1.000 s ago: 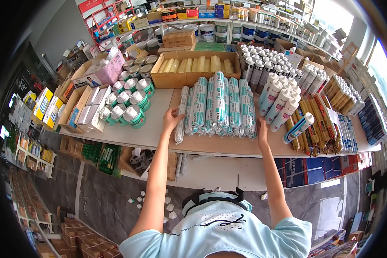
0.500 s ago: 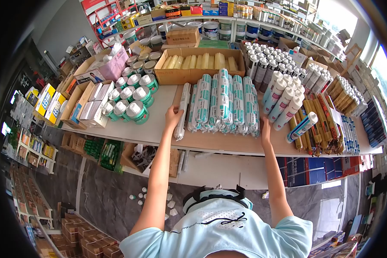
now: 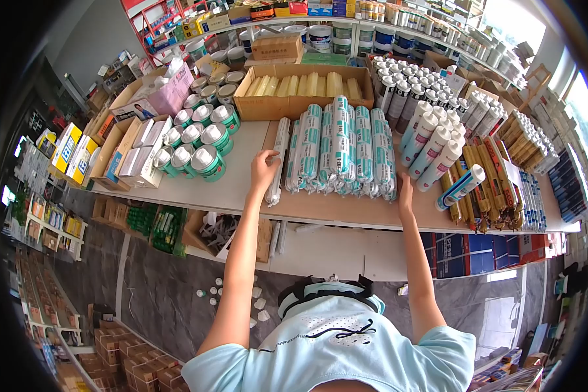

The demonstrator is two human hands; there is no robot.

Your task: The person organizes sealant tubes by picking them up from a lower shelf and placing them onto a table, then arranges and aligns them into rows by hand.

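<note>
A pile of white and teal foil sausage packs of sealant (image 3: 340,150) lies on the table in front of me, with their ends toward me. One separate, paler sausage pack (image 3: 278,163) lies at the pile's left, a narrow gap between them. My left hand (image 3: 263,171) is against the left side of this single pack, fingers slightly bent and not wrapped round it. At the pile's right edge is my right hand (image 3: 406,195), open, its fingers stretched along the nearest pack. White-capped cartridges (image 3: 431,147) stand just beyond it.
Green tins with white lids (image 3: 209,163) stand at the left, near open cartons (image 3: 140,163). Behind the pile is a cardboard box of yellowish packs (image 3: 268,104). Gold sausage packs (image 3: 500,183) and a tilted blue cartridge (image 3: 460,188) are at the right. The table edge (image 3: 346,223) runs before me.
The view has shifted slightly. My left hand has moved a little farther forward along the single pack. My right hand stays beside the pile, which looks unchanged.
</note>
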